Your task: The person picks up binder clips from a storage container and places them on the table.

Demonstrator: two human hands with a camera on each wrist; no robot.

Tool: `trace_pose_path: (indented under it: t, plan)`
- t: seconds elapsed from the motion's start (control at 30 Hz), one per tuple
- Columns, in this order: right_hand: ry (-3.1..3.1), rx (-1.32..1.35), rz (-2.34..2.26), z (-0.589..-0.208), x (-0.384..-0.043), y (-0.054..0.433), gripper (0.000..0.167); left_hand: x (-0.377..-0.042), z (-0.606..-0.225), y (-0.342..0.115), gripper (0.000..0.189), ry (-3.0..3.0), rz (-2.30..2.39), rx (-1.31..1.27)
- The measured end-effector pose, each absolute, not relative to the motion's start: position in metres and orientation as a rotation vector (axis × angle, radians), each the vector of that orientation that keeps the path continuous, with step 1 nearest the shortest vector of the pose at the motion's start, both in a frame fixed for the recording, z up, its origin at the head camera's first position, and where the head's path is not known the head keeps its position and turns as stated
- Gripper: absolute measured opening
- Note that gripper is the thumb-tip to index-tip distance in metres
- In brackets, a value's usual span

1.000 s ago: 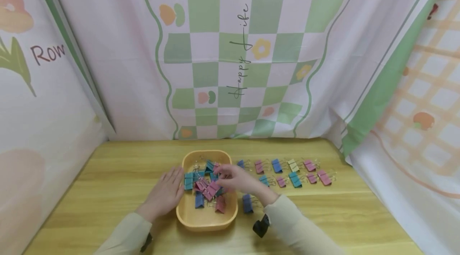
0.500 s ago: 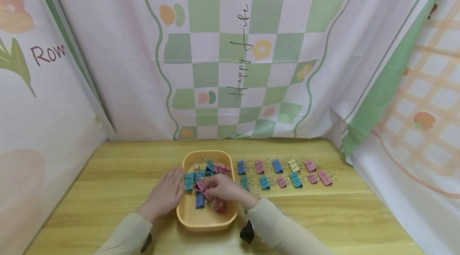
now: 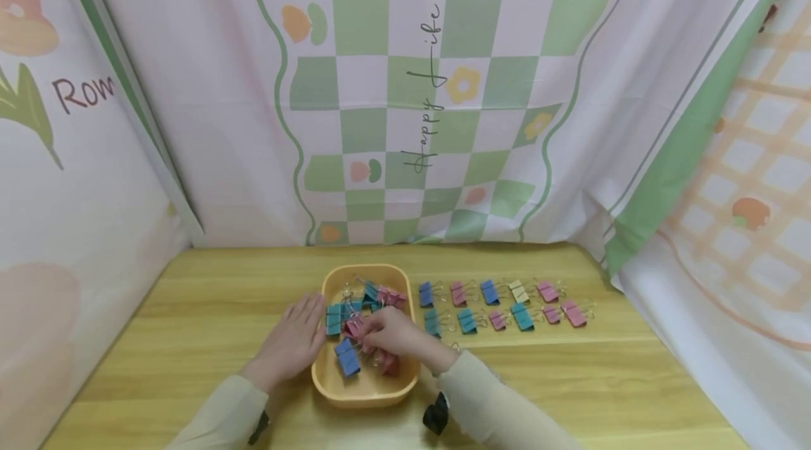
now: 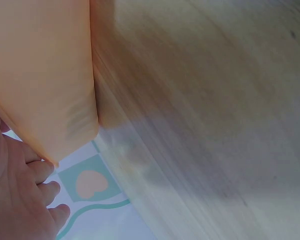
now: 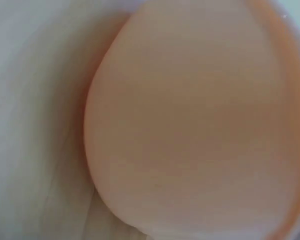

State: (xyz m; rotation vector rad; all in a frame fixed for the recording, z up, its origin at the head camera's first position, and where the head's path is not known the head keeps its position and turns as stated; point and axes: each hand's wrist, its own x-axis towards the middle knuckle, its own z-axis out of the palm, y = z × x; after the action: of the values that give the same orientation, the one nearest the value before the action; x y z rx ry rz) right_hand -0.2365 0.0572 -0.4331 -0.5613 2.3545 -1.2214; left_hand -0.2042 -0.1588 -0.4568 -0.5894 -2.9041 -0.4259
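A yellow tray (image 3: 364,394) holds a heap of teal, pink and blue binder clips. My left hand (image 3: 288,344) lies flat along its left side, fingers straight against the wall. In the left wrist view, those fingertips (image 4: 49,192) show beside the tray wall (image 4: 45,75). My right hand (image 3: 393,330) reaches into the tray over the heap, its thumb and fingers pinching at the wire handles of a blue binder clip (image 3: 347,358), which is tilted. Under the hand, a pink binder clip (image 3: 388,363) is partly hidden. The right wrist view shows only the tray's outer wall (image 5: 190,125).
Right of the tray, binder clips stand in two rows on the wooden table (image 3: 602,379), including a yellow one (image 3: 517,291) and a teal one (image 3: 522,317). My right forearm hides part of the table nearer me. A checked curtain (image 3: 412,119) hangs behind.
My right hand has moved left and nearer me within the tray, from the upper right of the heap. The blue binder clip has turned and shifted slightly left. My left hand stays put.
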Motion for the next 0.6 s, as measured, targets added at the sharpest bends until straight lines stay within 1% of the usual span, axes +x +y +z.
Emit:
trace_pose_path:
  t: [0.17,0.33,0.6]
  plan:
    - [2.265,-0.609,-1.352,-0.423,-0.235,0.067,0.012,-0.205,-0.456,-0.159,0.051,-2.901,-0.422,-0.593]
    - [2.261,-0.667,-1.456,-0.407,-0.233,0.088,0.014,-0.204,-0.455,-0.158,0.051,-2.893,-0.424,-0.605]
    - [2.263,-0.617,-1.58,-0.388,-0.23,0.133,0.021,-0.205,-0.454,-0.158,0.052,-2.902,-0.425,-0.604]
